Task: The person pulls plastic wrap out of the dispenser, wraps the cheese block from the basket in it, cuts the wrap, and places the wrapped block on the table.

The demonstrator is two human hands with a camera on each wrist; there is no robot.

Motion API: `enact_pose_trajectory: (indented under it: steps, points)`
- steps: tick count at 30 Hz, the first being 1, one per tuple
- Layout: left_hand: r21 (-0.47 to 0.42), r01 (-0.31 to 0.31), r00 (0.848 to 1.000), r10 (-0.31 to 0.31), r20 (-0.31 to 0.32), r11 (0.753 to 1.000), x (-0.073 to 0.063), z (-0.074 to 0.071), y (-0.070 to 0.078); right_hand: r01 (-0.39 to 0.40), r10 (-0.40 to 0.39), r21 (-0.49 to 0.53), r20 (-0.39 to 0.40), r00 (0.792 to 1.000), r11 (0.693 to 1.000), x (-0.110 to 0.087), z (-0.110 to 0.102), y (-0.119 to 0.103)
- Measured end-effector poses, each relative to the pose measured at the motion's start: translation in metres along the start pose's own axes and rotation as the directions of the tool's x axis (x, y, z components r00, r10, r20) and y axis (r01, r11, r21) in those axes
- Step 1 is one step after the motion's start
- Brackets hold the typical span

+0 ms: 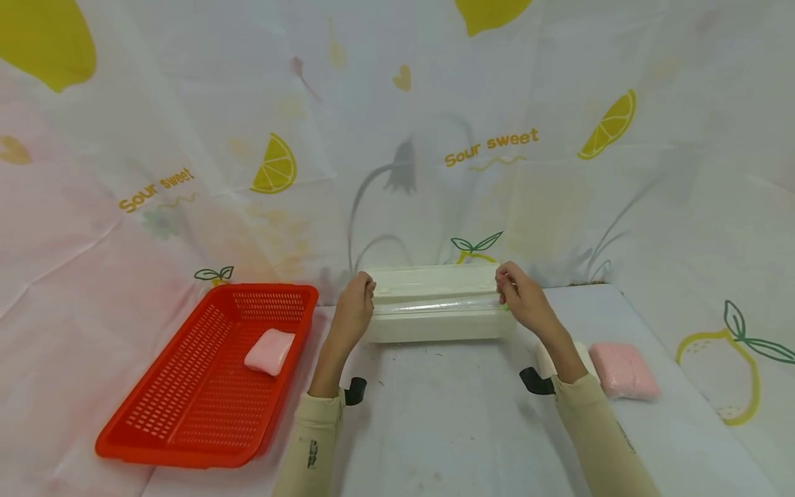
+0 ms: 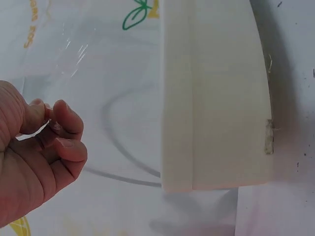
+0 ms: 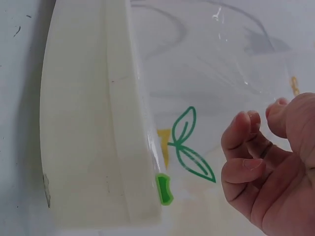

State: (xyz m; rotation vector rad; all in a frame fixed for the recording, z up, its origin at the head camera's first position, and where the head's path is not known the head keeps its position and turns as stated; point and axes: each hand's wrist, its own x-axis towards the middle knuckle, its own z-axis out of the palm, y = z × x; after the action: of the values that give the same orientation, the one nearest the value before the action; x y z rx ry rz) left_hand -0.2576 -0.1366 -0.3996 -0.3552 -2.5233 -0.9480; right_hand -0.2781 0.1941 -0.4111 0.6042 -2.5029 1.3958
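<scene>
A long cream-white cling film dispenser (image 1: 442,327) stands against the back wall, its lid tilted up behind. Clear cling film (image 1: 435,304) stretches above its front edge between both hands. My left hand (image 1: 355,308) pinches one corner of the film at the dispenser's left end; in the left wrist view its thumb and forefinger meet. At the other end my right hand (image 1: 525,301) pinches the opposite corner with curled fingers. The right wrist view shows a green slider (image 3: 164,189) at the dispenser's edge. The film is nearly transparent, so its full outline is hard to see.
On the left lies a red plastic basket (image 1: 180,452) with a pink packet (image 1: 270,351) inside. To the right, a pink wrapped block (image 1: 624,371) sits beside a white one (image 1: 584,357), partly hidden by the right wrist. A lemon-printed cloth (image 1: 397,138) covers the walls.
</scene>
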Motion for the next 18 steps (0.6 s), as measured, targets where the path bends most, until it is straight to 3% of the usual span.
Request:
enact_pose_trajectory:
  steps: [5, 9, 13, 18]
  points:
    - [-0.016, -0.061, 0.998, 0.061, -0.009, 0.998, 0.002, -0.001, 0.004, 0.027, -0.026, 0.048, -0.009, 1.0, 0.999, -0.001, -0.003, -0.002]
    - [-0.029, -0.049, 0.999, 0.048, -0.023, 0.998, 0.003, -0.002, 0.004, 0.029, -0.029, 0.047, -0.012, 1.0, 0.998, 0.002, -0.003, -0.002]
    - [-0.028, -0.048, 0.998, 0.048, -0.029, 0.998, 0.004, -0.001, -0.001, -0.009, 0.009, 0.038, -0.002, 1.0, 0.999, 0.006, -0.001, 0.002]
    - [-0.044, -0.025, 0.999, 0.026, 0.033, 0.999, 0.004, 0.007, -0.01, -0.095, 0.092, 0.094, 0.039, 0.995, 0.991, 0.006, 0.005, 0.012]
